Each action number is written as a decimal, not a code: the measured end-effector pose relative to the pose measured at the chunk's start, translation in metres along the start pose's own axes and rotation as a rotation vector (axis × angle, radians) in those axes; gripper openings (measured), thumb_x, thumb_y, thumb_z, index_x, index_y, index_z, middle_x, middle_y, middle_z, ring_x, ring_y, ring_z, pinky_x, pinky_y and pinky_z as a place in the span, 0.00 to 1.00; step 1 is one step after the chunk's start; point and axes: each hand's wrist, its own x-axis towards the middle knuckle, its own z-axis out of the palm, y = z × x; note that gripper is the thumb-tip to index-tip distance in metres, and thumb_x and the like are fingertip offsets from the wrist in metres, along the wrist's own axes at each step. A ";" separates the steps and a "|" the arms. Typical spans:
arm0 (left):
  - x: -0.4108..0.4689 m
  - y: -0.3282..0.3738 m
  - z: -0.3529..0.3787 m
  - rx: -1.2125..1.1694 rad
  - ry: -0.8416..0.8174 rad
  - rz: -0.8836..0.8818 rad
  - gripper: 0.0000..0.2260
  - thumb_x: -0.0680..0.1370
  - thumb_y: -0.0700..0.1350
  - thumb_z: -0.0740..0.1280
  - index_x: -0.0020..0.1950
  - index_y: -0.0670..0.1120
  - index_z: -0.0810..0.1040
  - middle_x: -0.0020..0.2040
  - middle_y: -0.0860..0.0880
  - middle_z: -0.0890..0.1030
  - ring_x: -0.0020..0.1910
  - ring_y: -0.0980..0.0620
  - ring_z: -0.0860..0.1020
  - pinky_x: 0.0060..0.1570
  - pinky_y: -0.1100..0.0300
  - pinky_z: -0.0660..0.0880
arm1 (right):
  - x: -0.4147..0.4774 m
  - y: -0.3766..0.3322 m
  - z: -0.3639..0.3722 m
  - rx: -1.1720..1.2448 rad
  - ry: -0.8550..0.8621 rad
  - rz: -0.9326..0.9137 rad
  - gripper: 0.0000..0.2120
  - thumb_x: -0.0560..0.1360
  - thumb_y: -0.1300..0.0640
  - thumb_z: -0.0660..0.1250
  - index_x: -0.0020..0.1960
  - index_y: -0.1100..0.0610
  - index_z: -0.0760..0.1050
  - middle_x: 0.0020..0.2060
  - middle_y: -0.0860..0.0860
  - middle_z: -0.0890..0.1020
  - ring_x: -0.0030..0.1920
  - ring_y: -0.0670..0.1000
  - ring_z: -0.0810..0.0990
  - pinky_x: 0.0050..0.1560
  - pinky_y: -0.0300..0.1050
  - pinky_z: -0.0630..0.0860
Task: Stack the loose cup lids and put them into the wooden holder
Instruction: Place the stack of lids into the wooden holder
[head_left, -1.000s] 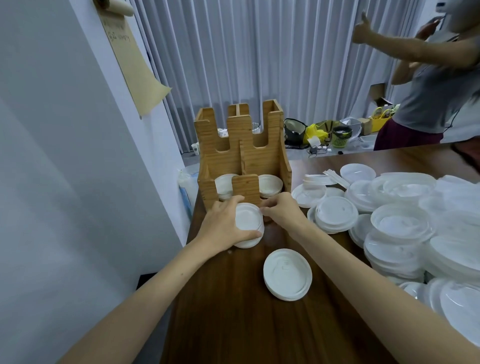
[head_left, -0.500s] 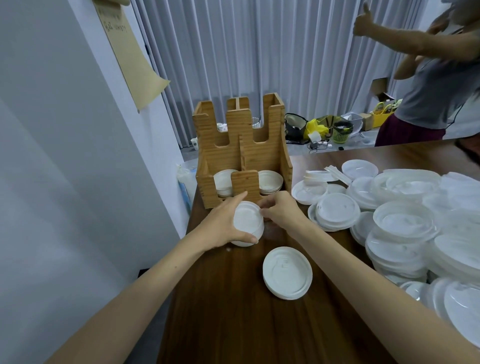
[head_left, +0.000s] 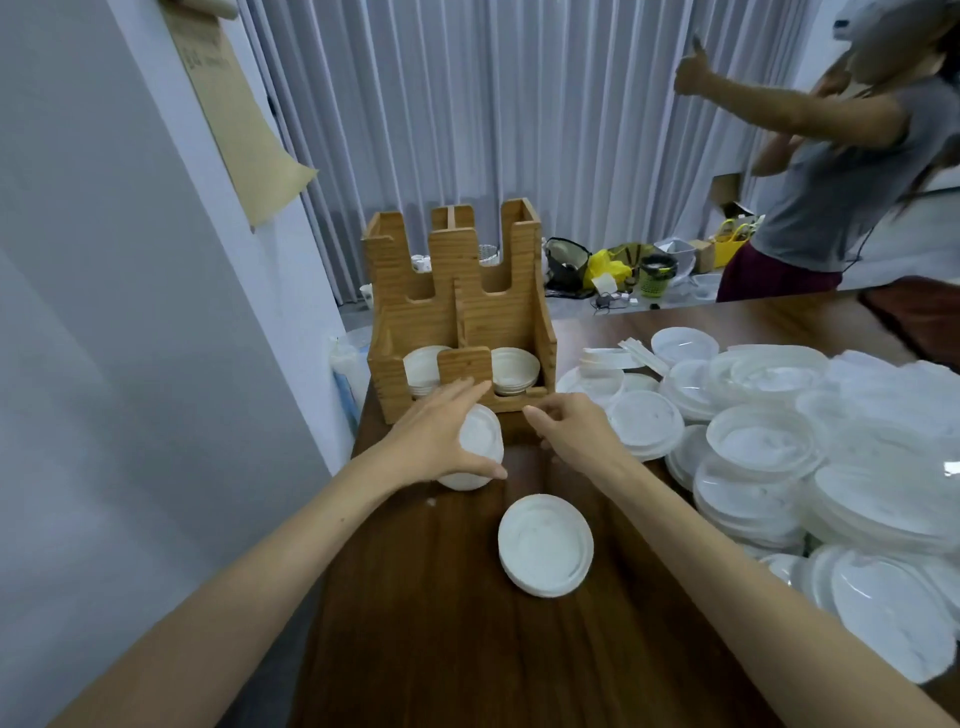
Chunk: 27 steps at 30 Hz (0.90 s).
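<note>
My left hand (head_left: 439, 439) grips a small stack of white cup lids (head_left: 480, 441), tilted on edge, just in front of the wooden holder (head_left: 457, 312). My right hand (head_left: 569, 428) hovers beside the stack with fingers loosely curled, a small gap between it and the lids. The holder's two front slots each hold a short stack of white lids (head_left: 511, 371). Another stack of larger lids (head_left: 545, 543) lies flat on the dark wooden table (head_left: 441, 623), nearer to me.
Many loose white and clear lids (head_left: 779, 441) pile up across the right half of the table. A grey wall runs close along the table's left edge. Another person (head_left: 841, 171) stands at the far right behind the table.
My right hand has let go of the small lid stack and drawn back to the right. My left hand has tilted the stack up and moved it slightly left.
</note>
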 end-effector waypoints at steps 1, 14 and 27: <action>0.003 0.009 -0.002 -0.013 0.025 0.030 0.44 0.67 0.64 0.72 0.76 0.54 0.55 0.77 0.52 0.55 0.75 0.51 0.54 0.70 0.49 0.57 | -0.001 0.005 -0.007 -0.044 0.026 0.009 0.14 0.80 0.53 0.62 0.58 0.61 0.79 0.50 0.55 0.83 0.47 0.51 0.80 0.49 0.43 0.75; 0.067 0.111 0.051 -0.302 -0.120 0.128 0.26 0.71 0.54 0.72 0.65 0.47 0.69 0.56 0.49 0.78 0.50 0.50 0.78 0.50 0.54 0.77 | -0.016 0.046 -0.052 -0.189 0.286 0.196 0.16 0.77 0.54 0.63 0.64 0.57 0.74 0.62 0.60 0.70 0.63 0.60 0.70 0.60 0.48 0.65; 0.076 0.108 0.046 -0.921 -0.051 -0.184 0.23 0.73 0.35 0.69 0.67 0.42 0.70 0.53 0.44 0.76 0.49 0.49 0.76 0.49 0.58 0.76 | -0.024 0.050 -0.061 -0.050 0.315 0.188 0.20 0.74 0.61 0.65 0.66 0.59 0.70 0.64 0.59 0.72 0.65 0.57 0.69 0.63 0.47 0.64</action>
